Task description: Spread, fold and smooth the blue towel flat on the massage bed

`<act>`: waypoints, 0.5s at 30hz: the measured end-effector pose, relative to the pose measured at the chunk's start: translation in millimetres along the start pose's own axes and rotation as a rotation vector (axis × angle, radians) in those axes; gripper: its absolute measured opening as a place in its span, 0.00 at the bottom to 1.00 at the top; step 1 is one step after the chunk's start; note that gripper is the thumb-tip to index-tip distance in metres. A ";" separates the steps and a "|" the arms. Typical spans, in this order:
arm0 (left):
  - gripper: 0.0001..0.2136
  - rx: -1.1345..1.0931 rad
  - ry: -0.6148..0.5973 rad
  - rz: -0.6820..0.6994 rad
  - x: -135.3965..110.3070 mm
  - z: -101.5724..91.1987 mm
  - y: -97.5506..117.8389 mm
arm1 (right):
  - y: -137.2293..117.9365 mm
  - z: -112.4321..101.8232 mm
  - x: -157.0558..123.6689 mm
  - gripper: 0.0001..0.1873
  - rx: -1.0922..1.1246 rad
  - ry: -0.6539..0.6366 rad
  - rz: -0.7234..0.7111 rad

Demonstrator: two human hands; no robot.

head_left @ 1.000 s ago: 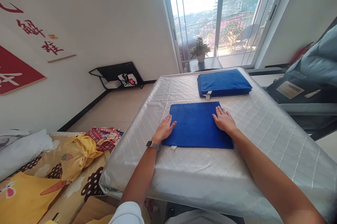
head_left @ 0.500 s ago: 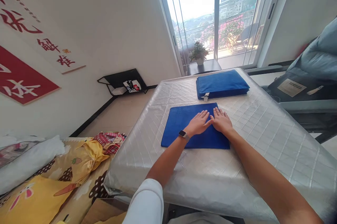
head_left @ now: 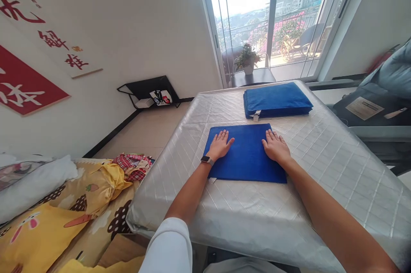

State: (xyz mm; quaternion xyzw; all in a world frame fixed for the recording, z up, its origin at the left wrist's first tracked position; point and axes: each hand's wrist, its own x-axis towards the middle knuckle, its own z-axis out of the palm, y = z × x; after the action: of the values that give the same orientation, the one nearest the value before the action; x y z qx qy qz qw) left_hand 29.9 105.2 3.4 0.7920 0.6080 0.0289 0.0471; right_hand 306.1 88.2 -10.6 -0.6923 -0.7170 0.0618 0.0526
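A folded blue towel (head_left: 245, 157) lies flat on the silver quilted tablecloth (head_left: 180, 183), with a small white tag showing at its near left edge. My left hand (head_left: 220, 144), a watch on its wrist, rests palm down on the towel's left side with the fingers stretched out. On the right side of the same towel, my right hand (head_left: 276, 145) lies flat with its thumb apart. Behind it sits a stack of folded blue towels (head_left: 278, 98) with a white tag at its front left corner.
At left is a bed with a yellow pillow (head_left: 41, 234) and patterned bedding. A dark armchair (head_left: 372, 132) stands right of the table, holding a grey-blue padded item. Beyond the table, a potted plant (head_left: 248, 61) stands on a chair by the glass door. A black rack (head_left: 147, 93) is against the wall.
My hands have slid apart from the towel's middle: the left to its left side, the right slightly toward its right edge. A white tag now shows at the near left edge. The view has shifted slightly.
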 end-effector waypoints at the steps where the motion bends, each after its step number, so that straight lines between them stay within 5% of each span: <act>1: 0.35 0.001 0.006 -0.054 -2.7 -1.3 -14.8 | 0.6 0.2 0.5 0.37 -0.004 -0.006 0.002; 6: 0.38 -0.027 0.021 -0.148 -8.3 0.8 -49.9 | 3.5 0.8 1.2 0.38 -0.010 -0.014 0.007; 15: 0.41 -0.088 0.022 -0.168 -7.7 0.2 -43.9 | 3.6 -13.4 17.4 0.38 -0.064 -0.049 0.027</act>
State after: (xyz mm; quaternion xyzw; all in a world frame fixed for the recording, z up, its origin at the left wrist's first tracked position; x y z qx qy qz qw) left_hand -14.2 109.0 -1.4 0.7350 0.6709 0.0603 0.0773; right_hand 311.2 105.9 1.9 -0.7016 -0.7102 0.0566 0.0122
